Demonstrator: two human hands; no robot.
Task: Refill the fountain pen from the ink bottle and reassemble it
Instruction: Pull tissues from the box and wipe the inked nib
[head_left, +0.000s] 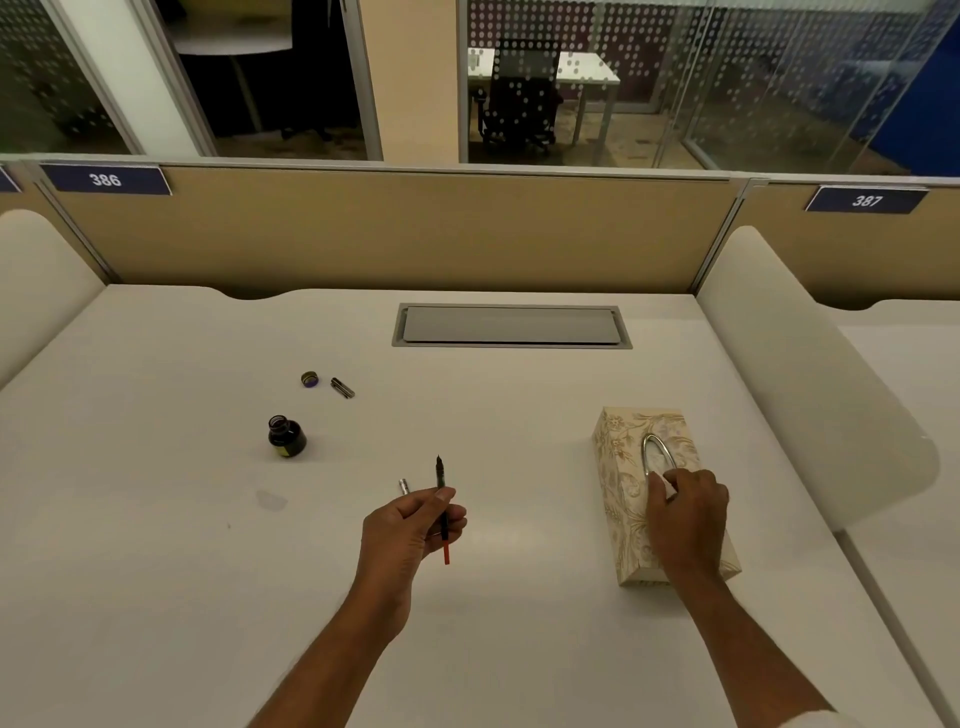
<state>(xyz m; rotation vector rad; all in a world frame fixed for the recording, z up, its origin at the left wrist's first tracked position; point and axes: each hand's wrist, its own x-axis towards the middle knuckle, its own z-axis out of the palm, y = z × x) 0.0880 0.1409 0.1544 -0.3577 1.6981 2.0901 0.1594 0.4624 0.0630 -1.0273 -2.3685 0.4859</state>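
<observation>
L hand (410, 525) held pen's nib section w/ converter (442, 506), nib up, near desk (156, 571) front-centre. R hand (685, 512) pinched tissue at tissue box (623, 467) slot. Open ink bottle (286, 437) left-centre. Best: pull one sheet, keep nib upright, wipe lightly.

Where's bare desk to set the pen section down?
Free: the wide patch between the left hand and tissue box, and the near desk edge. Crowded: far left, around ink bottle, bottle cap and pen cap.
</observation>
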